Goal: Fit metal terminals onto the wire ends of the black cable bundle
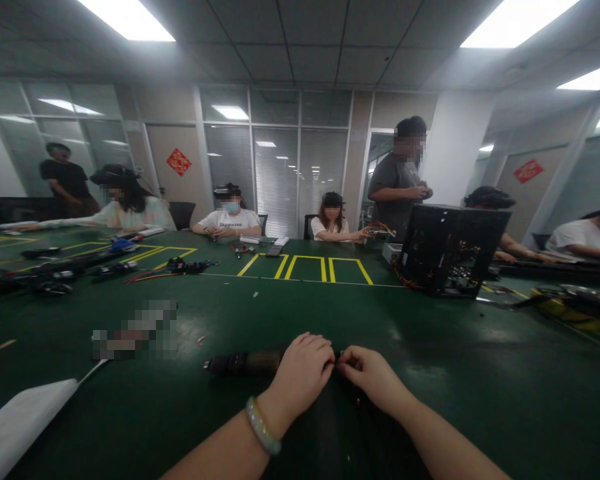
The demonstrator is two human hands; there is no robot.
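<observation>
A dark electric screwdriver (253, 364) lies across the green table in front of me, its narrow tip pointing left. My left hand (304, 367) is closed over its right-hand part, with the palm down and a pale bangle on the wrist. Close beside it, my right hand (371, 375) pinches at the screwdriver's right end with thumb and fingertips. What exactly sits in that pinch is small, dark and mostly hidden by the fingers. Below the right hand, something dark on the table is too dim to make out.
A black computer case (453, 250) stands at the right, with a yellow and black bundle (575, 307) beyond it. Dark tools and cables (173, 269) lie on the left. Nearer is a white sheet (30, 420). Several people sit or stand around the table (260, 320).
</observation>
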